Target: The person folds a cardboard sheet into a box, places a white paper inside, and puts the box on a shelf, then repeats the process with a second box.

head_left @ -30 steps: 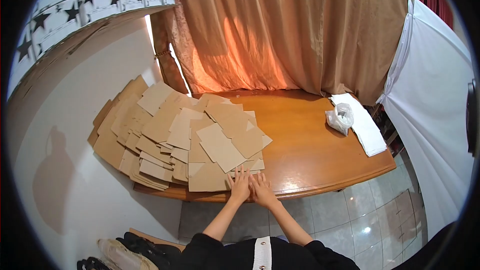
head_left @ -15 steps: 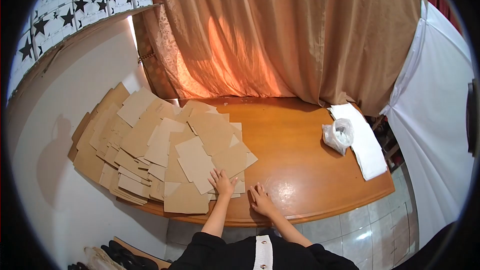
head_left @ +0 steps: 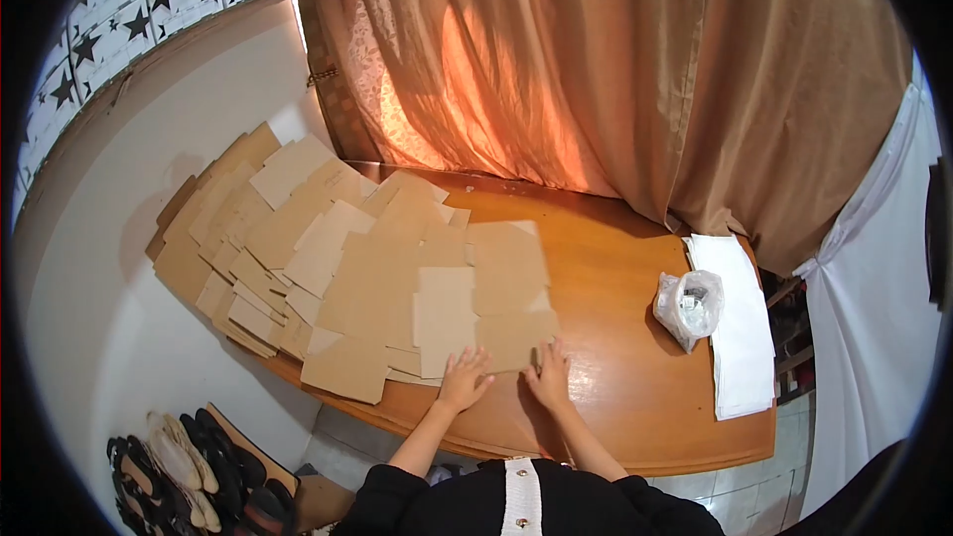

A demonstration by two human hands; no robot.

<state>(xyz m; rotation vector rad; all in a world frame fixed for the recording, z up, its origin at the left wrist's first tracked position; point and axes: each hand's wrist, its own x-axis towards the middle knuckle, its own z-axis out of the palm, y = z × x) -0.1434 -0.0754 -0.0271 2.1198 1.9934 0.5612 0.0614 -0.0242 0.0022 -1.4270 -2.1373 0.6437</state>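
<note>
A polished wooden bench (head_left: 635, 407) with a rounded near edge stands against a plain white wall (head_left: 89, 278) on the left, and above this wall there is a white surface printed with black stars (head_left: 109, 10). Behind the bench hangs a long golden-brown curtain (head_left: 695, 79), and warm orange light (head_left: 476, 89) glows through its left part. On the right a white fabric (head_left: 874, 278) hangs beside the curtain, and low at the left several shoes (head_left: 179, 476) lie near the wall.
</note>
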